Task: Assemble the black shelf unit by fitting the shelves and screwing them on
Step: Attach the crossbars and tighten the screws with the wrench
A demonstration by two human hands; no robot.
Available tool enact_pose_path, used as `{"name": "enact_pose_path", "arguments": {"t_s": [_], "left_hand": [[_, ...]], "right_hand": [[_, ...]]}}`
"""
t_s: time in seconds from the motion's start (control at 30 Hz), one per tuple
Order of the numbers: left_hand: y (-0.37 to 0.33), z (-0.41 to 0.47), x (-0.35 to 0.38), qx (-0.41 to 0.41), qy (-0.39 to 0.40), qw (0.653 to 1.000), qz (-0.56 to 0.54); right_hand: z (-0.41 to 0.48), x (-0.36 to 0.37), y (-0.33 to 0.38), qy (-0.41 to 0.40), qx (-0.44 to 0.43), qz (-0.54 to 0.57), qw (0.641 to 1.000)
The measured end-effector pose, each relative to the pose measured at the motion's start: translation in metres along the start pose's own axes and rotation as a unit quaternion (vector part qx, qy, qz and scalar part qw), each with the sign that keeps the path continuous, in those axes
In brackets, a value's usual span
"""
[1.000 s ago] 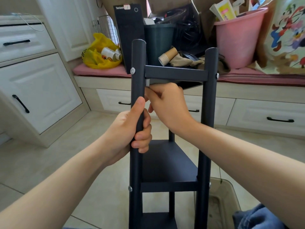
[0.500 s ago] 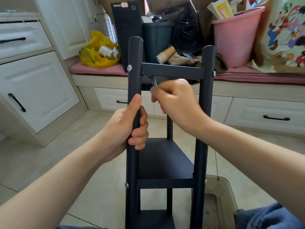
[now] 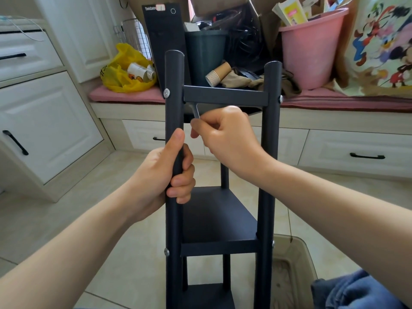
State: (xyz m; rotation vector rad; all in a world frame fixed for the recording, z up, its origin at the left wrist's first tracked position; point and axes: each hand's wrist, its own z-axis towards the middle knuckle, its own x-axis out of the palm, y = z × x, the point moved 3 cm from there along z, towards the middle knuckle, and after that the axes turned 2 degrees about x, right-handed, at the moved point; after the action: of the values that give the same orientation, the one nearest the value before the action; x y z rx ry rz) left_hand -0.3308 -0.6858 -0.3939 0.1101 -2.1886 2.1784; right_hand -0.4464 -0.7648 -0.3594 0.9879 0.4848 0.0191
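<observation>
Gripping the left front post of the shelf unit, the left hand has its fingers wrapped round the tube and its thumb laid up along it. The right hand has its fingers curled together, pinching the lower end of a hex key.

The key's tip goes up behind the front edge of the top shelf, at its left corner by the post. The tip and any screw there are hidden.

Risks:
- The key may slip out or round the socket if it is seated at a tilt, since the person can't see it from here.
- The thread may cross if the shelf corner sits off its hole.
- The frame may twist or tip under the turning force, as only one hand steadies it.
- Knuckles may get knocked on the post, as the gap is tight.

The unit's long axis is upright, with the post tops up and away from the camera. Its foot is out of view at the bottom, probably on the tiled floor in front of the drawers. The middle shelf looks level. The key's long arm is near upright, leaning slightly left at the top.
</observation>
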Motion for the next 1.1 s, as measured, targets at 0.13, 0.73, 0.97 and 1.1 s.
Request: {"name": "enact_pose_path", "arguments": {"t_s": [0.13,0.73,0.97,1.1], "left_hand": [[0.000,0.001,-0.002,-0.002,0.001,1.000,0.002],[0.000,-0.001,-0.002,-0.004,0.017,1.000,0.002],[0.000,-0.001,-0.001,0.000,0.027,1.000,0.005],[0.001,-0.002,-0.002,0.001,0.028,1.000,0.005]], "right_hand": [[0.001,0.004,-0.001,-0.004,-0.005,-0.006,1.000],[0.006,0.021,-0.001,-0.036,-0.040,0.037,0.998],[0.014,0.031,-0.006,-0.061,-0.037,0.074,0.995],[0.016,0.033,-0.005,-0.069,-0.057,0.051,0.995]]}}
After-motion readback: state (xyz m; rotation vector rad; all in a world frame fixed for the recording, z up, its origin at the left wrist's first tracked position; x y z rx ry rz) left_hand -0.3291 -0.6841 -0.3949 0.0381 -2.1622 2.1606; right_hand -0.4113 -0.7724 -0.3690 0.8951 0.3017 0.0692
